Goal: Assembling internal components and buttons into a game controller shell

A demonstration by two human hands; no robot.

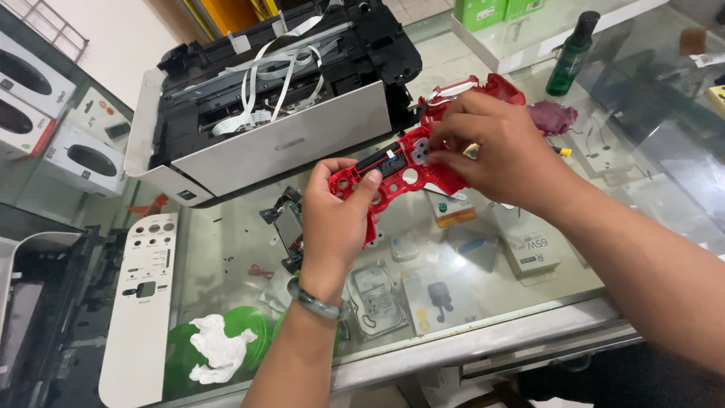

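Observation:
My left hand point(337, 219) grips the left end of a red game controller shell point(400, 175), thumb pressed on its inner face. My right hand point(491, 147) pinches at the middle of the shell, fingertips on a small white part near a black strip. The shell is held up above the glass counter point(226, 249), its inside facing me. A green bangle sits on my left wrist. A second red shell piece point(502, 87) shows behind my right hand.
An opened printer point(279, 106) with white ribbon cables sits at the back. Its white control panel point(143, 302) lies at left beside green lids and crumpled tissue point(219, 347). A small circuit board point(287, 227), a green bottle point(570, 53) and boxes under the glass surround the hands.

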